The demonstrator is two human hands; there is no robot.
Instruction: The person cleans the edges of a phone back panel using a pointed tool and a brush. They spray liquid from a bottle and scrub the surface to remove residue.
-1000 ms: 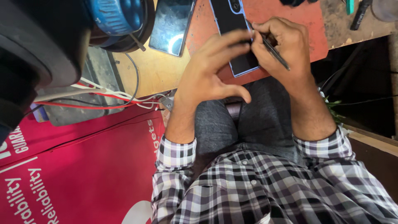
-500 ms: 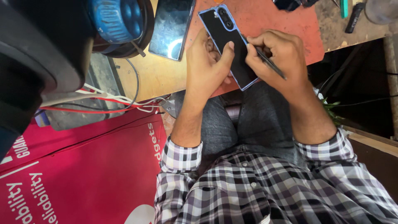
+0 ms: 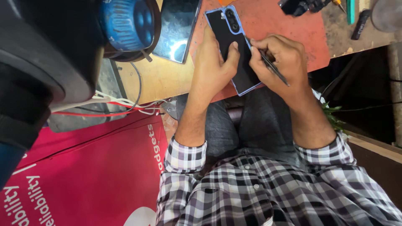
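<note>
We grip a dark phone (image 3: 235, 50) in our left hand (image 3: 214, 62), its long axis running away from us. Our right hand (image 3: 279, 58), fingers closed around a thin tool (image 3: 273, 68), touches the phone's right edge.

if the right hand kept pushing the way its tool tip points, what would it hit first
Most likely the left hand's thumb, pressed on the black phone just ahead of the right hand; depth is unclear.

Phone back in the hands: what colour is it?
Black back with a light blue rim, phone; head view shows it best.
</note>
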